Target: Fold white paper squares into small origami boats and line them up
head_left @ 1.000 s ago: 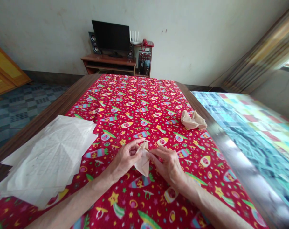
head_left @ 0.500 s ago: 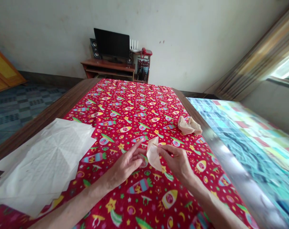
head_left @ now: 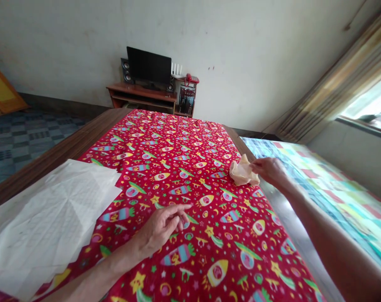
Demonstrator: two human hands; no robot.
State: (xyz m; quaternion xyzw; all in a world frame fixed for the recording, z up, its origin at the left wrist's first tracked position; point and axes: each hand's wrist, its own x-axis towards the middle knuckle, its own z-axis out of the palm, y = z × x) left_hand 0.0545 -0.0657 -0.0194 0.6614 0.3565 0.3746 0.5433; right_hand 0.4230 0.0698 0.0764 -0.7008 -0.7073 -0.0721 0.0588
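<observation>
My right hand [head_left: 269,171] is at the right side of the red cloth, its thumb and fingertips closed on the edge of a folded paper piece [head_left: 244,171]. This piece sits with other cream folded paper in a small cluster, and I cannot tell where one piece ends and another starts. Above the middle of the cloth, my left hand [head_left: 165,224] is open, with the index finger stretched out, the others loosely bent, and nothing in it. Farther left lies a stack of thin whitish paper sheets [head_left: 55,218] with crease lines fanning out on the top sheet.
A red cloth [head_left: 190,188] printed with rockets and stars covers the wooden table [head_left: 67,144]. To the right is a surface with a blue checked cover [head_left: 291,167]. Against the wall stands a desk [head_left: 143,95] with a monitor [head_left: 149,65], speakers and a red telephone [head_left: 192,79].
My right hand has carried the folded paper piece from beside my left hand to the cluster at the right. My left hand stays over the cloth. The view has shifted slightly.
</observation>
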